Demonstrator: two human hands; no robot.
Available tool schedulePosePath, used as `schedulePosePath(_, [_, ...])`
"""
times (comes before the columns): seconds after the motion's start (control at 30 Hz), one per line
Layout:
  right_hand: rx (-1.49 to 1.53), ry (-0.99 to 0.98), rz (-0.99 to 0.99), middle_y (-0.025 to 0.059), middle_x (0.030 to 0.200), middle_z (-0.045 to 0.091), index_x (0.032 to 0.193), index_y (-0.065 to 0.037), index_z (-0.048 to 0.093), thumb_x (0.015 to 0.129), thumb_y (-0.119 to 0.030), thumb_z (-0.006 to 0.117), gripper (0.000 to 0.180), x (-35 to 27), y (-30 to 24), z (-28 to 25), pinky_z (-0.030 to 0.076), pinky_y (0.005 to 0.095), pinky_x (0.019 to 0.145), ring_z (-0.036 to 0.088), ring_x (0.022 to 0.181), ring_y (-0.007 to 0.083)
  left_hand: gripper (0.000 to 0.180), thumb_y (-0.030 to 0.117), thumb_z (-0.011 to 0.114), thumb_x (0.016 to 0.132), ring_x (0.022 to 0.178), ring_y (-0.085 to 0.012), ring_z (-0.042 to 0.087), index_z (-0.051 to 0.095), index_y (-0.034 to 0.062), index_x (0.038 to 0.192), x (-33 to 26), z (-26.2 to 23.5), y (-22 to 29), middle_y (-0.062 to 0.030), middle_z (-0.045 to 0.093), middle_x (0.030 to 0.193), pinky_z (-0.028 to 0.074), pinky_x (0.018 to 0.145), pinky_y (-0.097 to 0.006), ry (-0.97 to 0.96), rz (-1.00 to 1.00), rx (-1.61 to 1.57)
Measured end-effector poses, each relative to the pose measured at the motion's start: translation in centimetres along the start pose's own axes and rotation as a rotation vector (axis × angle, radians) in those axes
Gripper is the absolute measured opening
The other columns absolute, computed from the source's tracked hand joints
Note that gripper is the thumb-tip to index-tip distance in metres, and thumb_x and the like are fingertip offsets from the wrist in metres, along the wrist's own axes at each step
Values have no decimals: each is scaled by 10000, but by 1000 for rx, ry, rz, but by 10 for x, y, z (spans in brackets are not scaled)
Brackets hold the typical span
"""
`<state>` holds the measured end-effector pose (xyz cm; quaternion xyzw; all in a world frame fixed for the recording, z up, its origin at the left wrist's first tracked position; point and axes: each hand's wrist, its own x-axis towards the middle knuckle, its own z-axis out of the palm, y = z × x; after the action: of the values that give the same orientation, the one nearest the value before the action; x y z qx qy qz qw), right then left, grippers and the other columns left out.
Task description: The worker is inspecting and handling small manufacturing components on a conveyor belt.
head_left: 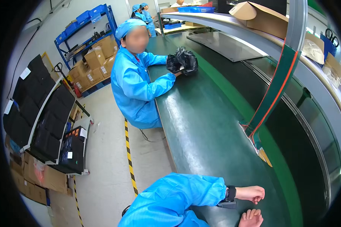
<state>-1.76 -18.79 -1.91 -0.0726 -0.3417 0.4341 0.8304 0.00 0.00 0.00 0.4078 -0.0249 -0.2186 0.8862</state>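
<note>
My left hand [251, 194] hangs over the green worktop [193, 140] with its fingers curled in and nothing visible in them. A black strap with a dark box-like device [228, 197] is around that wrist. Just below it in the picture, my right hand [251, 218] shows half-bent fingers and holds nothing I can see; the lower edge cuts it off. Both my sleeves [178, 196] are blue. Farther along the worktop, a person in blue workwear [134, 83] holds a crumpled black plastic bag [182, 61] in both hands.
A grey post [291, 38] with a green, red-edged strip rises from the worktop. Beyond runs a dark conveyor belt [291, 151] with a loose grey panel [229, 45]. Shelving [223, 19] overhangs it. On the left stand a cart [60, 125] with black bins and stacked cartons [94, 58].
</note>
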Motion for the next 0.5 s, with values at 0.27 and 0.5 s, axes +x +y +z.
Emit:
schedulePosePath(0.27, [-54, 828, -172, 106, 969, 562, 897, -44, 544, 847, -258, 535, 219, 24, -19, 46, 414, 345, 740, 508, 883, 236, 106, 126, 497, 886, 654, -99, 528, 511, 21, 893, 2, 16, -7, -19, 535, 733, 462, 610, -243, 8, 206, 465])
schedulePosePath(0.5, [-268, 797, -192, 178, 1349, 469, 1283, 4, 471, 851, -332, 501, 548, 14, -24, 34, 306, 438, 1051, 446, 1221, 316, 109, 131, 486, 901, 660, -78, 537, 503, 24, 911, -1, 13, -12, -7, 542, 747, 460, 607, -246, 18, 216, 390])
